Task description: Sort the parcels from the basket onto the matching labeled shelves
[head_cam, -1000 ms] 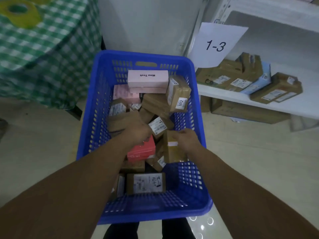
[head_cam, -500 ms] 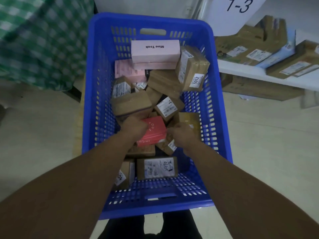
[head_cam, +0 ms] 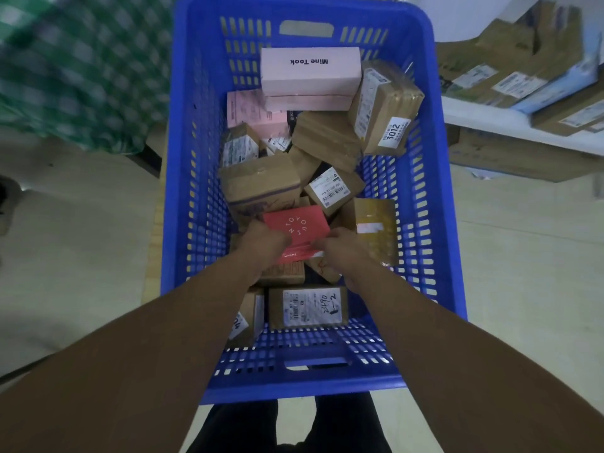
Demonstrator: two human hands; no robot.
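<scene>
Near rim: blue basket (head_cam: 304, 384), right in front, on the floor (head_cam: 65, 256).
Nearest parcel: brown labeled parcel (head_cam: 307, 305), marked 2490 and 1-2, lying flat by the near wall.
Left grip (head_cam: 264, 243): closed on the left side of the red parcel (head_cam: 297, 225).
Right grip (head_cam: 346, 250): closed on the right side of the same parcel, down at its lower edge.
Red parcel: in the middle of the basket, on top of the pile, tipped up a bit, held on both sides, not out yet. No shelf number to see on its top.
Beside it: taped brown parcel (head_cam: 376, 230) just to the right; brown box with purple print (head_cam: 261, 184) just behind.
Far end: parcel marked 3012 (head_cam: 385, 106) leaning near the right wall; pink box (head_cam: 310, 70) on top by the far wall.
Shelf (head_cam: 490, 122): white, past the basket on the right, with a stack of parcels (head_cam: 510, 70) on it. Too blurry to read.
Done: looks like only some, the ones lying on the shelf.
Left to do: a lot. Many parcels in the basket. Red one first: lift out, find its number, put on the matching shelf.
</scene>
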